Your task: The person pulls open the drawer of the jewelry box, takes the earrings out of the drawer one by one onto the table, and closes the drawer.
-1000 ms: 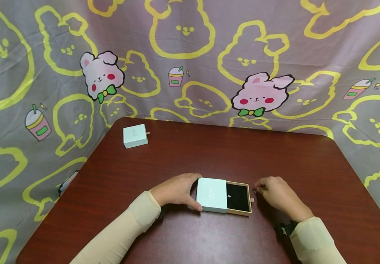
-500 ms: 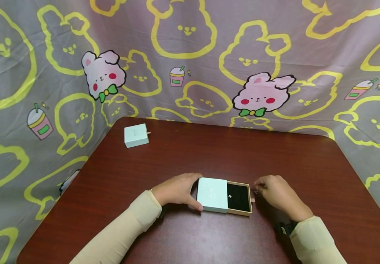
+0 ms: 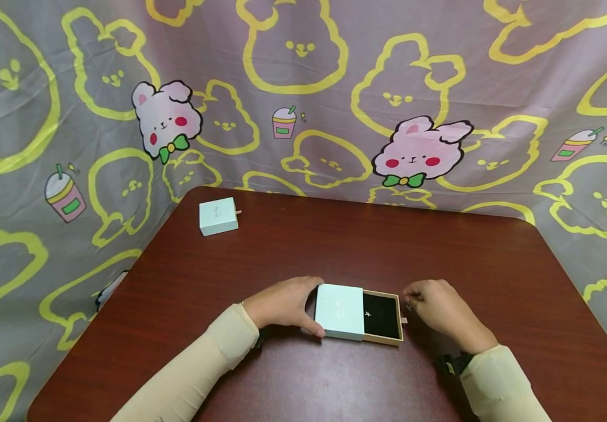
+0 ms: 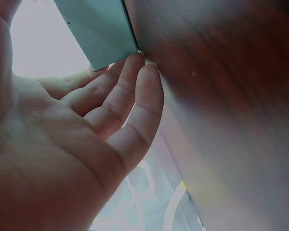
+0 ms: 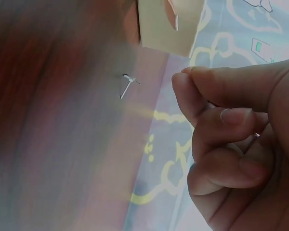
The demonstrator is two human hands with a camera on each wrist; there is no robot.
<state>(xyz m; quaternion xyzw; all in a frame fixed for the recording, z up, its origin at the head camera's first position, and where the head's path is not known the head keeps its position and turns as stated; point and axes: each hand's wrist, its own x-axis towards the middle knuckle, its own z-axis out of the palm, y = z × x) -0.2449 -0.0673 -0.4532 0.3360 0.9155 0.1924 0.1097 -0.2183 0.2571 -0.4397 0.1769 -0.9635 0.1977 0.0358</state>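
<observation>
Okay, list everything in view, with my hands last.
Wooden table: one, reddish brown, centre.
Closed square box: one, pale mint, table's far left.
Open square box: one, pale mint, table's near middle.
Shallow drawer: one, tan, out the open box's right.
Flat insert: one, black, in the drawer.
Small star: one, silvery, on the insert.
Small metal piece: one, silvery, right of the drawer.
Pull tabs: two, pinkish, boxes' right sides.
Printed fabric: one, greyish pink, behind the table.
Long sleeves: two, cream, forearms.
Wrist devices: two, black, wrists; left mostly hidden.
Left hand: one, bare, gripping the open box's left.
Right hand: one, bare, fingers curled, right of the drawer.
</observation>
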